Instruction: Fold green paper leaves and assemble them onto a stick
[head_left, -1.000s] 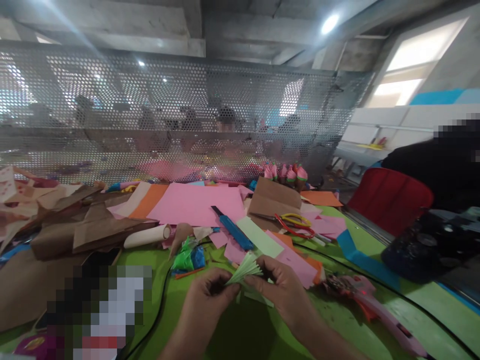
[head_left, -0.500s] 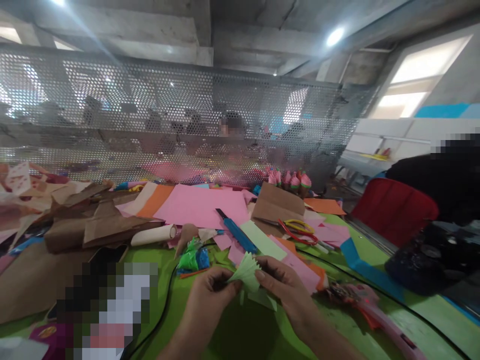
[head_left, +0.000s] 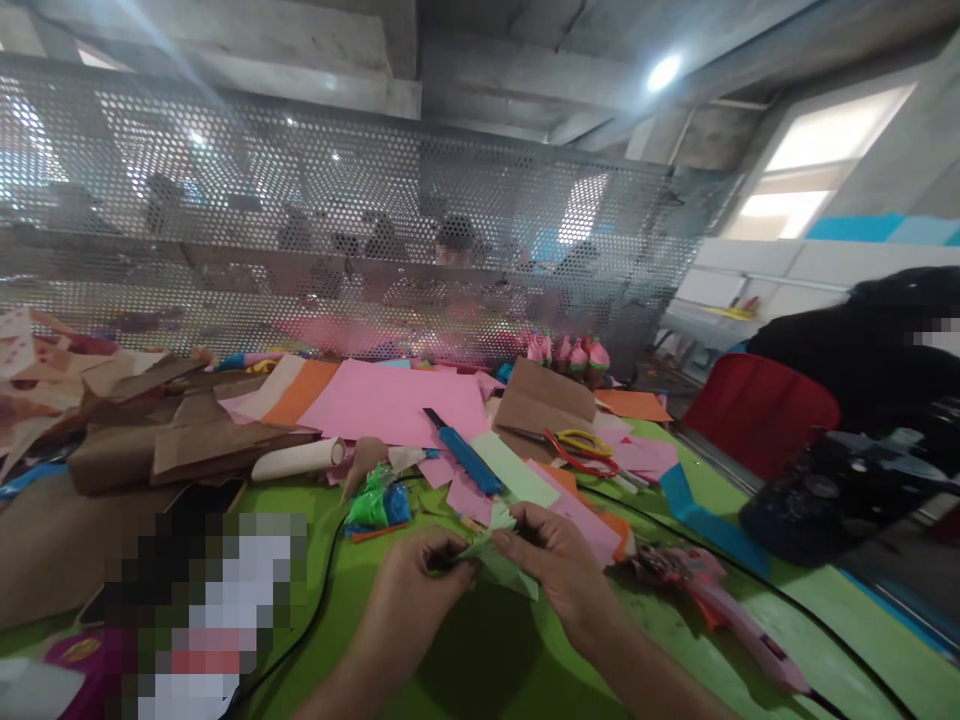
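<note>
Both of my hands are over the green tabletop, on a small pleated piece of light green paper [head_left: 487, 543]. My left hand [head_left: 427, 580] pinches its gathered end between thumb and fingers. On its other side, my right hand [head_left: 566, 565] closes thumb and fingertips on the fanned folds, which hide part of the fingers. Below the folds a flat light green piece shows; I cannot tell whether it is attached. Just beyond my hands lie a blue box cutter [head_left: 469, 460] with its blade out and a light green paper strip [head_left: 517, 468].
Right of my hands lies a pink glue gun [head_left: 720, 600] with a black cord. Scissors [head_left: 577, 450] rest on paper scraps. Pink sheets [head_left: 397, 395], brown paper [head_left: 202, 430] and a phone [head_left: 206, 500] lie leftward. A perforated metal screen [head_left: 337, 240] stands behind; a person sits on a red chair [head_left: 761, 410].
The pleated paper has tipped flatter, and its fan is less upright between my hands. My right hand has shifted slightly left over it. The whole view has shifted a little.
</note>
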